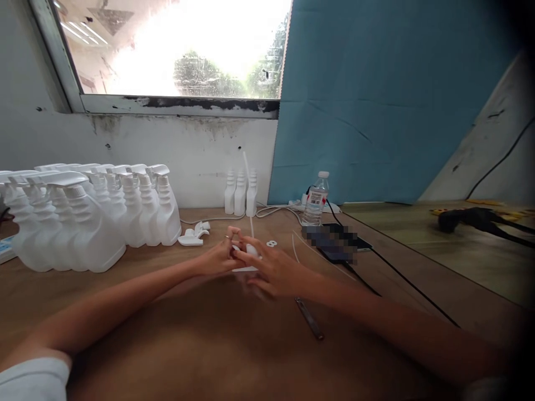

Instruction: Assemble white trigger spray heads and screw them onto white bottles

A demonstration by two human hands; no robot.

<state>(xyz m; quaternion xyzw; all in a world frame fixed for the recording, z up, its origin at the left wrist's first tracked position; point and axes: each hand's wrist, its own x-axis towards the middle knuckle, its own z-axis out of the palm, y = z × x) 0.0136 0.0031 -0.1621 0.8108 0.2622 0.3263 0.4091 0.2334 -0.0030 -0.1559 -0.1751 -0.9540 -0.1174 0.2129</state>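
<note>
Close together over the middle of the table, my left hand (219,257) and my right hand (281,271) are both closed around a white trigger spray head (252,250). Fingers cover much of it; a white edge shows below them. A thin white tube (252,227) rises from between the hands, passing in front of the small bottles behind. Left of my left hand lie loose white trigger spray parts (193,236). Beyond my right hand are small white rings (271,243). A narrow metal tool (309,319), its kind unclear, lies below my right forearm.
Many white spray bottles (96,234) with trigger tops stand packed at left. Several small white bottles (239,195) are by the wall. At right are a water bottle (316,201), dark phones (330,245) with black cables, and thin clear tubes (296,248). White cords run along the wall.
</note>
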